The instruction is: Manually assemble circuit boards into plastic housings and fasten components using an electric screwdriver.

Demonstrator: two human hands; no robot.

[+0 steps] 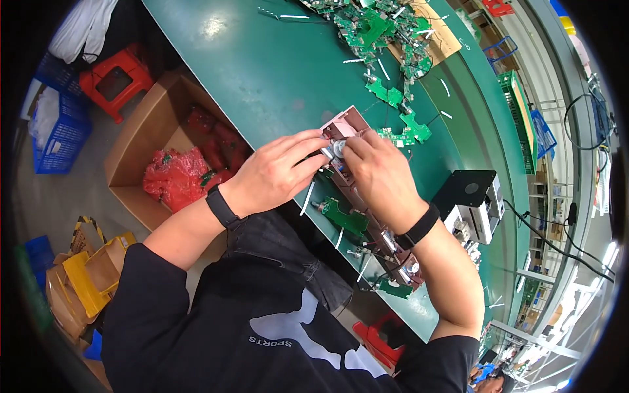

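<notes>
The near edge of the green desk (pixel 249 59) ran slantwise from upper left to lower right, with the person seated along it. A long pink tray (pixel 354 120) lay near that edge and roughly in line with it. At the tray's upper end, both hands met over a round silvery part (pixel 337 148). The left hand (pixel 275 169) reached across the edge, fingers stretched out and tips touching beside the part. The right hand (pixel 383 177) came over the tray from the other side, fingers bent down onto the part. The thumbs were mostly hidden, so whether either hand truly gripped it could not be told.

Up and left of the hands, a broad stretch of desk gave open room. Room was tighter below, where a green circuit board (pixel 344 218) sat between the tray and the near edge. Toward the far side, loose boards began just beyond the tray's end and thickened into a heap (pixel 373 29). A black-topped white device (pixel 481 223) stood to the right, a strip of bare desk separating it from the right hand. Outside the near edge, an open cardboard box (pixel 134 154) held red wrapped bundles (pixel 177 173).
</notes>
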